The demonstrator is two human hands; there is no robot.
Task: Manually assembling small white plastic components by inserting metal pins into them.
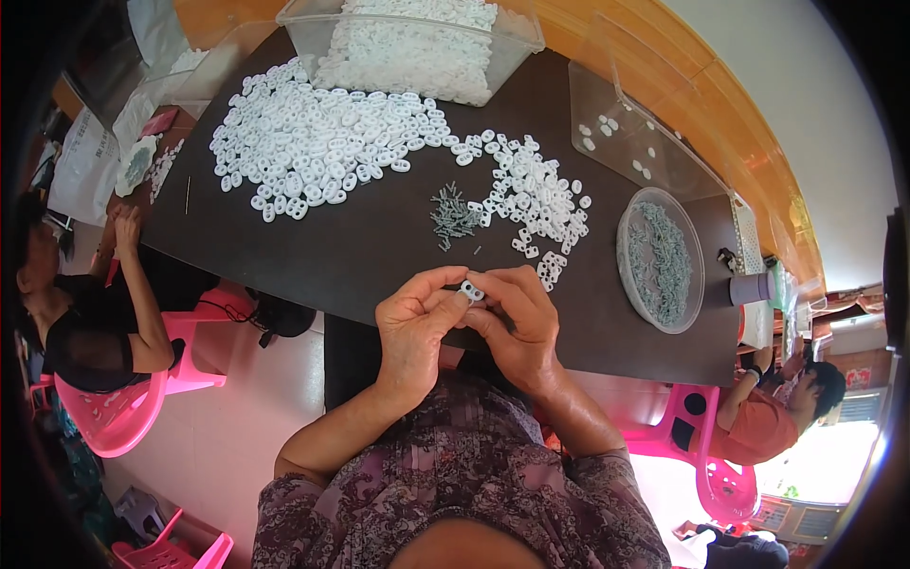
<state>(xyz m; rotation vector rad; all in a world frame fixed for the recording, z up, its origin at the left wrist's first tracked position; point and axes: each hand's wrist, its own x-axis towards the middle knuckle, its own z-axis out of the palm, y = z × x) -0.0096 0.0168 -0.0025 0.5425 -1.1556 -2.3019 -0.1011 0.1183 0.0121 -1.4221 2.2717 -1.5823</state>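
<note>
At the table's near edge, my left hand [409, 337] and my right hand [523, 327] meet, fingers closed. Between their fingertips is a small white oval plastic piece [471, 291] with two holes. Fingers cover part of it, and whether a pin is in it cannot be made out. Just beyond my hands lies a small heap of grey screw-like pins [454, 217], with one loose pin [477, 250] nearer me. To its right spreads a pile of similar white pieces [536, 194]. A larger pile of white oval pieces [322, 137] lies farther left.
A clear bin [517, 43] of white pieces stands at the back. On the right are a round tub [701, 275] of grey pins and a clear box [607, 90] with a few pieces. Seated people work at left [104, 322] and right [768, 417] on pink chairs.
</note>
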